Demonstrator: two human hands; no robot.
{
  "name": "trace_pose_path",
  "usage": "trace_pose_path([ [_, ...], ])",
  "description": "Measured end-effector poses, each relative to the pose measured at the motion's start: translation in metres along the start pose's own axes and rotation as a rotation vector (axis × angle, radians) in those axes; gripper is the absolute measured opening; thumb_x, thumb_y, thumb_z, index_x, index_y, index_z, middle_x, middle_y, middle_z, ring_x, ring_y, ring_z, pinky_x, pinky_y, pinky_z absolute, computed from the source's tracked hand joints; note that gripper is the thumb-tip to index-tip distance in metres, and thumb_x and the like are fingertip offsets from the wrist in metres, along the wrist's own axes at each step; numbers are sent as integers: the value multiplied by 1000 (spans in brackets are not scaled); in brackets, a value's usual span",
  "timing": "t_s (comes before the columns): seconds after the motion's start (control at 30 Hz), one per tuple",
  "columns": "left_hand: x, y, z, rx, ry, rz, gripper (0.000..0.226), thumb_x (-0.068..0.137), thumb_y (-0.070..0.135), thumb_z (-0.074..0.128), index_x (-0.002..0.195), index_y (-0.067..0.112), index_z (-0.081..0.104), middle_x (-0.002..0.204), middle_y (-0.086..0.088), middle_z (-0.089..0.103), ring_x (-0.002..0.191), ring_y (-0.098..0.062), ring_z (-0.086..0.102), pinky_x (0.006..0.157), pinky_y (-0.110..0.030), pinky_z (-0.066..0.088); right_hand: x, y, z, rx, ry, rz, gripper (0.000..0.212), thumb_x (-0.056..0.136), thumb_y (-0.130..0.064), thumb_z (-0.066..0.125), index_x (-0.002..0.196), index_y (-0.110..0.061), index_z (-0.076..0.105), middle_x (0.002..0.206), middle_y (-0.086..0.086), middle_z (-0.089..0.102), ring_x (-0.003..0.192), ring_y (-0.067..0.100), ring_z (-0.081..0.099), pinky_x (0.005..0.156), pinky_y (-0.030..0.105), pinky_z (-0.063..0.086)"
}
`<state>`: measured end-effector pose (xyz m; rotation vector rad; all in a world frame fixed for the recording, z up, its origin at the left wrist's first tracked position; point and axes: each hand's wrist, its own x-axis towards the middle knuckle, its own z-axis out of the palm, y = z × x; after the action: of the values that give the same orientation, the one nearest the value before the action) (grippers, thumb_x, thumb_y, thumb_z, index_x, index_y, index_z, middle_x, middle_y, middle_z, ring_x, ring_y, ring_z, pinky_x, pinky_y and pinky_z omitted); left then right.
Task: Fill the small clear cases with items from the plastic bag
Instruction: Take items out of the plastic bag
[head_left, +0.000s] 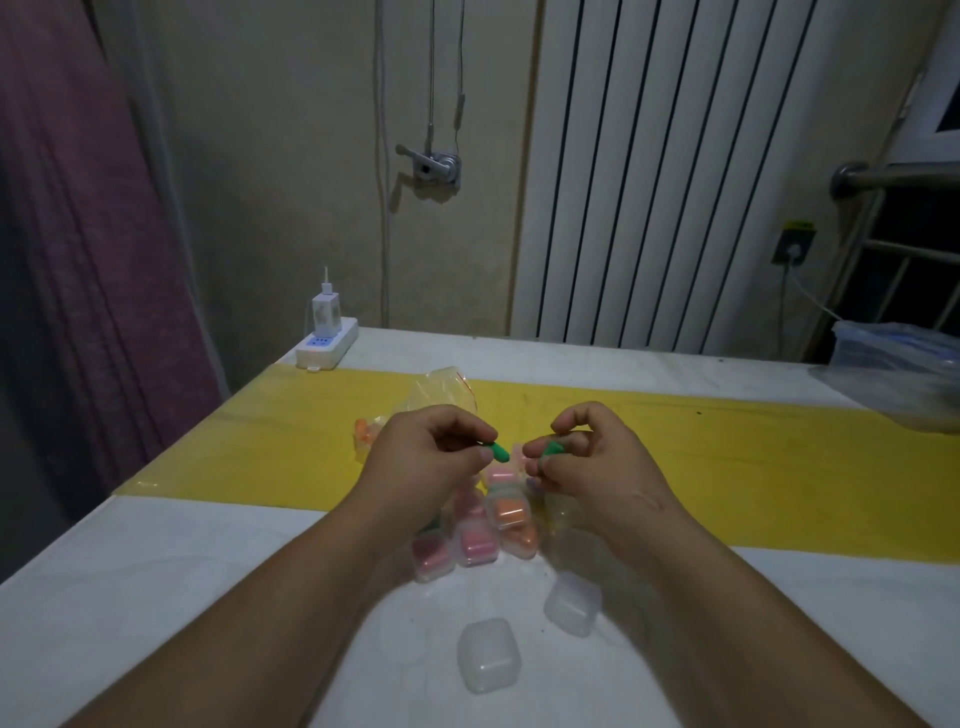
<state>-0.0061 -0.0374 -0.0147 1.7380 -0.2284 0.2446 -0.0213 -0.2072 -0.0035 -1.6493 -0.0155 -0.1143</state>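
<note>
Both hands hover above the bench (208, 582), which is white with a yellow strip (727, 467) running across it. The left hand (426, 462) has its grip closed on 1 green item (500, 451), pinched between thumb and fingers so that its rounded end pokes out toward the other hand. The right hand (587, 462) likewise has its grip closed on a 2nd green item (553, 448), held at the fingertips. The 2 green pieces sit near each other, apart, with a small gap between them.

Beneath the hands lies a cluster of small clear cases already holding coloured pieces: an orange-filled case (508, 512) in the middle, a pink-filled case (474, 545) just below it, and a red-pink-filled case (432, 557) to the left, partly hidden by the left wrist. Others in the pile are blurred and hard to count. Closer to the camera, 2 empty clear cases rest on the white part of the bench: 1 (488, 656) between the forearms and 1 (572, 604) just beside the right forearm.

The plastic bag (439, 392) lies crumpled on the yellow strip beyond the left hand, with orange pieces (363, 434) visible at its near left edge.

At the far left corner of the bench sits a white power strip (327, 345) with a white charger (325, 309) plugged into it. At the far right edge lies a heap of clear plastic wrapping (893, 374). A white ribbed radiator (675, 171) stands against the wall behind.
</note>
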Motion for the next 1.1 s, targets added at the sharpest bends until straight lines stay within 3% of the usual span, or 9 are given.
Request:
trace_pose_path([
  [0.13, -2, 0, 1, 17, -14, -16, 19, 78, -4, 75, 80, 15, 73, 80, -1, 73, 74, -9, 69, 71, -23, 58, -1, -1, -2, -119, 68, -35, 15, 79, 2, 73, 86, -8, 64, 88, 12, 75, 76, 38, 69, 67, 41, 57],
  [0.23, -2, 0, 0, 12, -16, -19, 20, 77, -4, 77, 80, 15, 72, 79, 0, 74, 76, -11, 70, 71, -22, 57, -3, 1, -2, -180, 91, -31, 18, 79, -1, 72, 83, -18, 74, 81, 13, 75, 78, 34, 72, 64, 33, 54],
  [0.37, -3, 0, 0, 15, -35, -34, 19, 75, -5, 78, 80, 13, 71, 78, 0, 74, 77, -12, 71, 74, -27, 58, -2, -1, 0, -106, 129, -89, 21, 83, 5, 66, 81, -16, 70, 75, 7, 72, 64, 20, 68, 66, 34, 58],
  [0.47, -3, 1, 1, 5, -53, -35, 16, 75, -4, 78, 81, 10, 72, 79, -4, 75, 78, -17, 72, 75, -30, 59, -3, 0, 4, -80, 112, -123, 16, 84, 3, 68, 77, -12, 69, 65, 7, 68, 60, 21, 62, 67, 43, 57],
  [0.63, -4, 3, 1, -3, -46, -39, 14, 76, -3, 78, 82, 9, 73, 82, -3, 75, 82, -18, 73, 78, -30, 60, -4, 2, 8, -35, 66, -121, 18, 87, 5, 64, 78, -11, 68, 68, 6, 68, 61, 15, 62, 62, 29, 55],
  [0.83, -4, 3, 1, -2, -53, -36, 18, 75, -3, 78, 79, 13, 71, 80, -1, 74, 83, -19, 72, 77, -30, 60, -4, 4, 9, -36, 18, -121, 16, 88, 4, 63, 81, -9, 69, 72, 6, 70, 60, 9, 63, 61, 21, 56],
  [0.97, -3, 2, 0, -7, -62, -38, 18, 74, -3, 79, 78, 14, 71, 78, -1, 74, 81, -18, 72, 77, -31, 59, -5, 3, 8, -43, -23, -100, 8, 88, 2, 64, 88, -5, 67, 79, 10, 69, 65, 10, 63, 64, 24, 55],
  [1.1, -4, 3, 0, 33, -77, -30, 16, 76, -1, 79, 82, 12, 72, 80, -1, 74, 82, -17, 72, 77, -30, 60, -5, 5, 8, -54, -10, -57, 11, 83, 3, 70, 87, -7, 65, 77, 14, 70, 68, 23, 63, 68, 37, 56],
])
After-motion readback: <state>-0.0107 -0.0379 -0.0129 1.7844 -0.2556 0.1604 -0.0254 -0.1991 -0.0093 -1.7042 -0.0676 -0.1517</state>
